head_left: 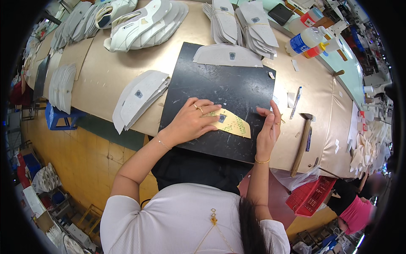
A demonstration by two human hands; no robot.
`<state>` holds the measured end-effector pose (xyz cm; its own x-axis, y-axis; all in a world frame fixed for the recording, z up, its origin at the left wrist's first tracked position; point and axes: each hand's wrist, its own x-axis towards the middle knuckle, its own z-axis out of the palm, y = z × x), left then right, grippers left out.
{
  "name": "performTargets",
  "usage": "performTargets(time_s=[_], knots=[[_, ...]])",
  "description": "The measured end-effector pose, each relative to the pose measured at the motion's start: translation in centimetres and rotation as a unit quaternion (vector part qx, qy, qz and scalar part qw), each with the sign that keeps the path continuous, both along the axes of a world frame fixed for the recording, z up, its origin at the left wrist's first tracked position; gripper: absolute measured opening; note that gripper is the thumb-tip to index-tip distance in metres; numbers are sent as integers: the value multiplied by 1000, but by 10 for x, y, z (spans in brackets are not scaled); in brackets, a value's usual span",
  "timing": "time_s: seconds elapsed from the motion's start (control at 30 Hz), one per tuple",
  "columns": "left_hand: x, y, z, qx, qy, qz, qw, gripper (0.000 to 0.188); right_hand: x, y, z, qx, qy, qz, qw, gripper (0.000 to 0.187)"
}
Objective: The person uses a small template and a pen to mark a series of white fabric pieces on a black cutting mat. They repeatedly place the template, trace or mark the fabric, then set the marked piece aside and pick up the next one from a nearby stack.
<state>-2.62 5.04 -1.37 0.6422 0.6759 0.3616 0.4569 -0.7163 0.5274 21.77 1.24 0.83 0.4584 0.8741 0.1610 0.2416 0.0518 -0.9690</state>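
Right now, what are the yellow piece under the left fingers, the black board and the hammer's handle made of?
Yellow piece: maybe stiff card, matte, lying flat with crisp edges. Black board: rubber or plastic perhaps, dull sheen, pale scuffs. Hammer's handle: probably wood, brown and smooth-looking.

Green writing (235, 126) stands on yellow flat piece (230, 122); too small for reading. Blue label (299, 44) with white print on clear bottle (313, 36), words not clear. Small dark square mark (232, 56) on grey piece (213, 54); similar mark (138, 93) on left grey stack (144, 103). Letters inside marks cannot be read.
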Motion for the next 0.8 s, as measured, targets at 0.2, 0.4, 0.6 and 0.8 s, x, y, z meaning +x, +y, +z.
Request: performTargets(time_s=[0.2,0.4,0.6,0.8], knots=[[5,-5,7,5,37,12,999,30,-26,9,8,-64,-119,174,976,22],[6,-7,7,12,40,28,999,29,-42,22,10,-53,-252,202,945,24],[8,-6,6,8,33,26,999,29,-38,26,0,-11,-340,203,918,22],[7,-8,3,17,29,34,999,24,-38,30,6,6,-390,266,882,14]])
